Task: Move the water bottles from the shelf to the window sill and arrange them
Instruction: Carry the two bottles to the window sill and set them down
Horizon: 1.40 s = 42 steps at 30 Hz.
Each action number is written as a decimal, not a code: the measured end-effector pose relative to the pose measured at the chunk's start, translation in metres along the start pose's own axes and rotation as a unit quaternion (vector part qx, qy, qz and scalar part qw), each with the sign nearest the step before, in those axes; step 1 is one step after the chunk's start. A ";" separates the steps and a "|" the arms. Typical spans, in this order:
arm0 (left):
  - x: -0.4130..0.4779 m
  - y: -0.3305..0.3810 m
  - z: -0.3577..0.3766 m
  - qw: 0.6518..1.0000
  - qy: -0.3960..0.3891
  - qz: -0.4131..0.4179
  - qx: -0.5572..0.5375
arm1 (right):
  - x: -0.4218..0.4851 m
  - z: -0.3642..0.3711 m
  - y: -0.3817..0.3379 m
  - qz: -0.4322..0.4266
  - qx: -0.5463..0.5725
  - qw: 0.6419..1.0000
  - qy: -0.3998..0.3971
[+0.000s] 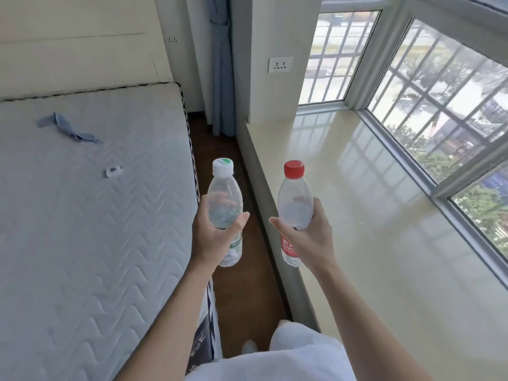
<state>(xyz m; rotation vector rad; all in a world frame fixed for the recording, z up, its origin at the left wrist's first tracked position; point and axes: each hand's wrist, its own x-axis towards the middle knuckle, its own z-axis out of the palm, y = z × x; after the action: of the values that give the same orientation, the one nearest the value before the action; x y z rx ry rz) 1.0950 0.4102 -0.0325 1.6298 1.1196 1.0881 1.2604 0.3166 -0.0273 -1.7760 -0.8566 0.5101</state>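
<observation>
My left hand grips a clear water bottle with a white and green cap, held upright over the narrow floor strip. My right hand grips a clear water bottle with a red cap and red label, also upright, at the near edge of the window sill. The window sill is a wide, glossy cream slab running along the window on the right, with nothing standing on it in view. The shelf is not in view.
A bare quilted mattress fills the left, with a blue cloth and a small white device on it. Brown floor runs between bed and sill. A blue curtain hangs ahead. Barred windows line the right.
</observation>
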 end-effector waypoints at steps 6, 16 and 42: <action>0.071 -0.013 0.017 1.000 -0.002 -0.011 -0.003 | 0.078 0.033 0.007 0.000 0.003 1.000 -0.022; 0.254 -0.041 0.082 0.999 -0.011 -0.030 0.024 | 0.275 0.075 0.018 0.001 0.022 0.999 -0.024; 0.584 -0.046 0.342 0.945 -0.327 -0.006 -0.023 | 0.579 0.030 0.064 0.166 0.077 0.964 0.195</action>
<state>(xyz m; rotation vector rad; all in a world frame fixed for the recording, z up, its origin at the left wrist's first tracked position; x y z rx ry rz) 1.5387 0.9229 -0.0551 1.7544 0.6519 0.4840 1.6371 0.7599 -0.0638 -1.8006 -0.2399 0.4070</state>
